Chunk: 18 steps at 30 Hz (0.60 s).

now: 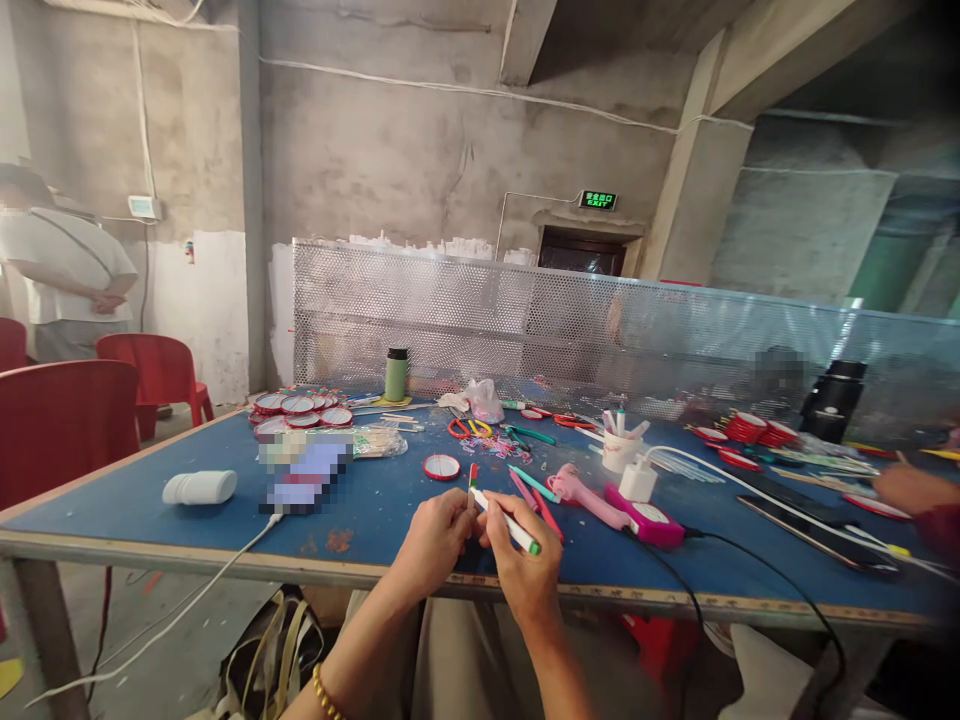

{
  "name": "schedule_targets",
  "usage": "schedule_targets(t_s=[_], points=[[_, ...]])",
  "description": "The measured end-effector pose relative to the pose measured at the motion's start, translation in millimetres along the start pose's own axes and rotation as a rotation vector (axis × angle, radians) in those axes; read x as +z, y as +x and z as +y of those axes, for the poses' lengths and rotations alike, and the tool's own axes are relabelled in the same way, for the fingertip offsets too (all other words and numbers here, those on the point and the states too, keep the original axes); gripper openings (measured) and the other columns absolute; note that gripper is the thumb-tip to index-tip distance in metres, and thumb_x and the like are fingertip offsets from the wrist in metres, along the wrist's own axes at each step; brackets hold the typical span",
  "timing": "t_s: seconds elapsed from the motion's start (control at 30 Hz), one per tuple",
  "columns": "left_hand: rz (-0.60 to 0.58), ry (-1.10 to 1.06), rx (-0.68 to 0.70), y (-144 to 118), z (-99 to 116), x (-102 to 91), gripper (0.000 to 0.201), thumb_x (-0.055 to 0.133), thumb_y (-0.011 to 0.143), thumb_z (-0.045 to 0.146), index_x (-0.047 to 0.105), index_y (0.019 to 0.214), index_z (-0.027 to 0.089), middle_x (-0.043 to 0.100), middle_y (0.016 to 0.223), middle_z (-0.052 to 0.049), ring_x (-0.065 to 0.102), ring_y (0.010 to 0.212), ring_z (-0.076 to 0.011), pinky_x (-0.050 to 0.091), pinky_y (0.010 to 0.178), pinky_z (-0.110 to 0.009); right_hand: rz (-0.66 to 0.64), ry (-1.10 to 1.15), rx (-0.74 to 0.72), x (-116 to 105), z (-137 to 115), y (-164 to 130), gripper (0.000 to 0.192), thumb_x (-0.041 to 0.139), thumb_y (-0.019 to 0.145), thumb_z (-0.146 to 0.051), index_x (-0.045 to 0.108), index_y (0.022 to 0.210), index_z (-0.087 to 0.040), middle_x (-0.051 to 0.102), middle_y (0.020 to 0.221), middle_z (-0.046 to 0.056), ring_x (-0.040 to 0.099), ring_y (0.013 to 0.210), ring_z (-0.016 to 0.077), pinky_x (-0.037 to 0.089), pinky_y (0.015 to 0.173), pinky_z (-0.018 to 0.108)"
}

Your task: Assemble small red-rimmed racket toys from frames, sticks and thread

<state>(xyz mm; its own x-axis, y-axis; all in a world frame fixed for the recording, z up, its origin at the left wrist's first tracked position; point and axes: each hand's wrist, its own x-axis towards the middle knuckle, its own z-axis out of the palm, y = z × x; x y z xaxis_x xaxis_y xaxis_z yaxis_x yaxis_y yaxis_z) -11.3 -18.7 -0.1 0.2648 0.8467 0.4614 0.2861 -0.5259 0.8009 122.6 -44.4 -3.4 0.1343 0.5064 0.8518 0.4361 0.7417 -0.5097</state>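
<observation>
Over the table's front edge, my left hand (pixel 435 540) pinches a small flat stick (pixel 473 474) upright, its top end coloured red and green. My right hand (pixel 529 570) grips a white marker pen (pixel 510 523) with a green end cap; the pen's tip points at the stick. Whether the tip touches it I cannot tell. Just beyond my hands lies a round white disc with a red rim (pixel 441 467). To the right of them are a teal pen (pixel 532 483) and pink-handled tools (pixel 547 510).
A pink glue gun (pixel 589 497), magenta box (pixel 649 520) and paper cup (pixel 622 450) stand right. Red-rimmed discs (pixel 300 405) pile up back left, near a blurred phone (pixel 311 478) and white bottle (pixel 200 487). Another person's hand (pixel 904 485) is at far right.
</observation>
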Motion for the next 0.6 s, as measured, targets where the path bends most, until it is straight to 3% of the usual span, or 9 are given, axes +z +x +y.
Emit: schedule_targets(t_s=[0.6], points=[[0.003,0.023,-0.008,-0.2,2.9,-1.7,0.03,0.043,0.092,0.034,0.049,0.066,0.02,0.053,0.056,0.003,0.049,0.054,-0.0124,0.032,0.056,-0.023,0.002,-0.021,0.005,0.6,1.8,0.3,0.019,0.056,0.095,-0.03,0.072,0.092,-0.02,0.071,0.07,0.002,0.066,0.056,0.0157,0.055,0.056,0.025]])
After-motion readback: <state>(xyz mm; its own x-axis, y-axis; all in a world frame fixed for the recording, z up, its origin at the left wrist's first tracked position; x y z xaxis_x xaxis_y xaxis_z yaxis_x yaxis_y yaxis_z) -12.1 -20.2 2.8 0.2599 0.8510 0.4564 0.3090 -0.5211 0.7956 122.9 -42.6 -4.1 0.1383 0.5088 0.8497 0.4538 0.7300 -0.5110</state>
